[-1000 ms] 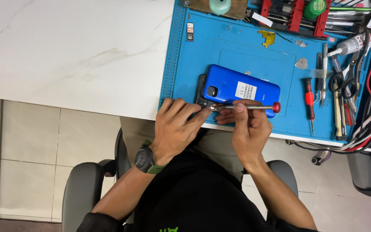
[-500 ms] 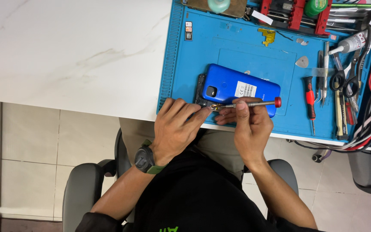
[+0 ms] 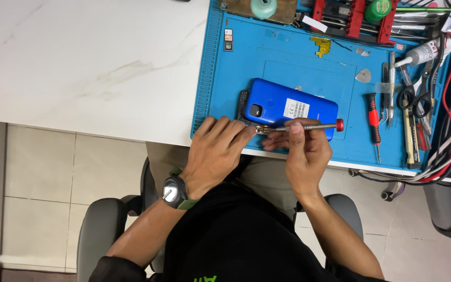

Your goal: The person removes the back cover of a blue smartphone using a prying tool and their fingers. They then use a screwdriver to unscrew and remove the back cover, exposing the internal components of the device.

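The right hand (image 3: pixel 305 151) has its grip closed on a slim metal screwdriver (image 3: pixel 301 126) with a red end cap, thumb and fingers pinched around the shaft, which lies nearly level with its tip pointing left at the near edge of a blue phone (image 3: pixel 288 108). The left hand (image 3: pixel 216 151) lies palm down, fingers pressed flat on the phone's near left corner beside the tip; its grip is open, bracing rather than clasping, and the wrist wears a dark watch (image 3: pixel 171 191). The phone lies back up, camera block at its left end and a white label near the middle, on a blue work mat (image 3: pixel 236 68) at the near edge of the white tabletop (image 3: pixel 79 62). A red-handled screwdriver (image 3: pixel 374 122), scissors (image 3: pixel 412 99) and tweezers (image 3: pixel 391 89) lie on the mat to the right.
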